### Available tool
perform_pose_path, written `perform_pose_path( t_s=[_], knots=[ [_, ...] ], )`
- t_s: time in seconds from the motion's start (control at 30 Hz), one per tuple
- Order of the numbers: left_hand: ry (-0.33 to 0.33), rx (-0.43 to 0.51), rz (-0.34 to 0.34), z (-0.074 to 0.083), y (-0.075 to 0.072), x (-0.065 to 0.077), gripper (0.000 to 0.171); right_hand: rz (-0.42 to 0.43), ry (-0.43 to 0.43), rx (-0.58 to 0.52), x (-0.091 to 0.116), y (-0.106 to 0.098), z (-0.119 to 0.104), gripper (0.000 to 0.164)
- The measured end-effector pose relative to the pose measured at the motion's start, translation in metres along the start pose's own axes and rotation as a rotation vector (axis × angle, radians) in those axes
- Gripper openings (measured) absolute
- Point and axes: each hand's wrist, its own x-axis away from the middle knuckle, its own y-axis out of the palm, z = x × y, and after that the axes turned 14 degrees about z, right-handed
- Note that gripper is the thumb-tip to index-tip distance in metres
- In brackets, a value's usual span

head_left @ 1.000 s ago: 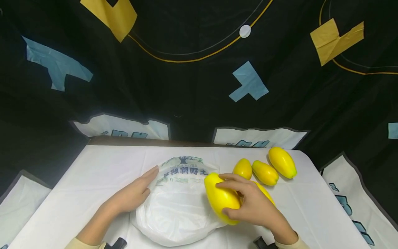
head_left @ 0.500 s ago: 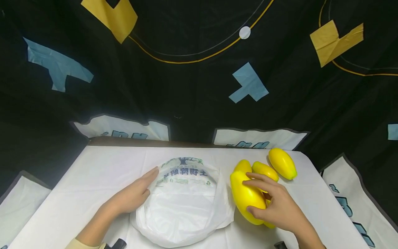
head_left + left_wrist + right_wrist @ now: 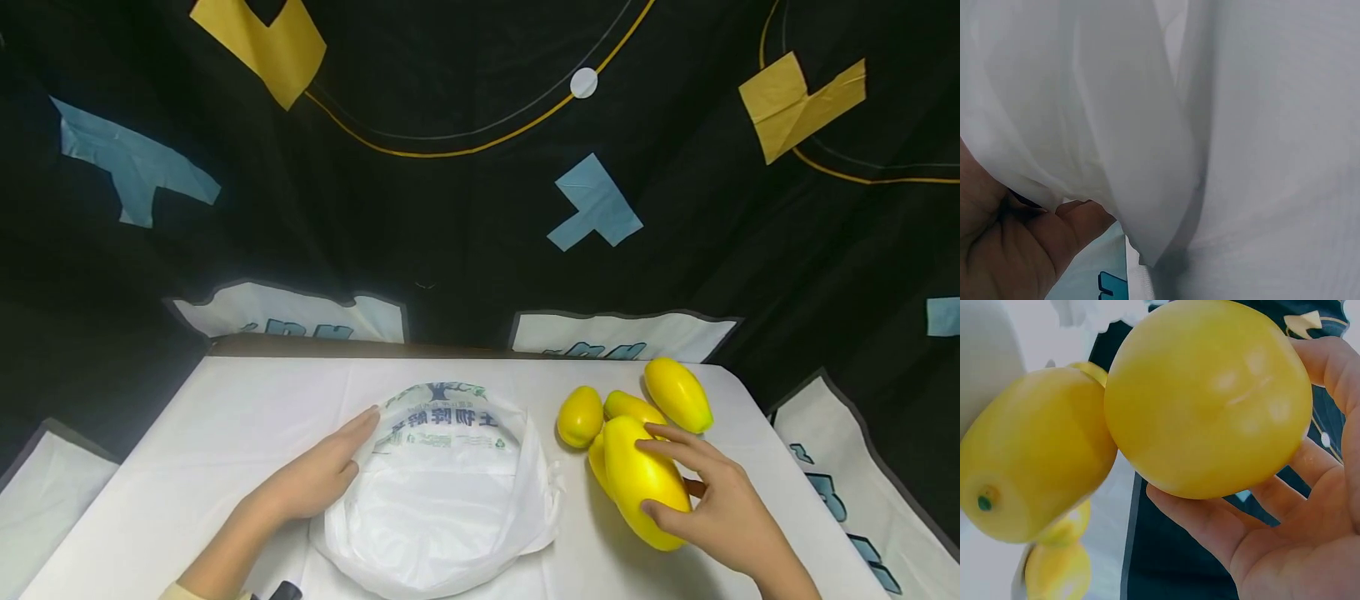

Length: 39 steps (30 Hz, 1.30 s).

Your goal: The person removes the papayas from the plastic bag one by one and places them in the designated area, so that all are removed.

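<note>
My right hand (image 3: 723,504) grips a large yellow papaya (image 3: 643,479), thumb on the near side and fingers on the far side. The papaya overlaps another yellow fruit (image 3: 597,465) in the head view; the right wrist view shows that neighbour, a green-tipped yellow fruit (image 3: 1035,450), right against or very close to it. A white plastic bag (image 3: 435,517) with printing lies spread and open in front of me. At its left rim my left hand (image 3: 322,471) holds the edge. Thin plastic (image 3: 1129,137) drapes over the fingers in the left wrist view, partly hiding them.
Several yellow fruits rest on the right side of the white table: a rounder one (image 3: 581,416), a slim one (image 3: 628,406) and a larger one (image 3: 677,394) near the far corner. A dark curtain (image 3: 450,233) with taped patches hangs behind the table.
My right hand has carried the papaya rightward, from the bag's right edge to beside the other fruits. The bag's right rim has come into view. My left hand stays put.
</note>
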Motion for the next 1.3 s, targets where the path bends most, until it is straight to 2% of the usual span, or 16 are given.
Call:
perform_pose_path(
  t_s=[0.4, 0.8, 1.07, 1.3],
  knots=[
    [0.002, -0.005, -0.003, -0.001, 0.0, 0.0, 0.06, 0.02, 0.149, 0.131, 0.014, -0.019, 0.025, 0.067],
    [0.001, -0.016, -0.001, -0.003, 0.001, 0.0, 0.061, 0.008, 0.32, 0.195, 0.026, -0.034, 0.058, 0.085],
    [0.007, -0.014, 0.003, -0.001, 0.0, 0.001, 0.059, 0.008, 0.376, 0.189, 0.032, -0.042, 0.08, 0.087],
    [0.009, -0.019, 0.003, -0.001, 0.002, 0.0, 0.06, -0.022, 0.42, 0.218, 0.034, -0.039, 0.099, 0.088]
  ],
)
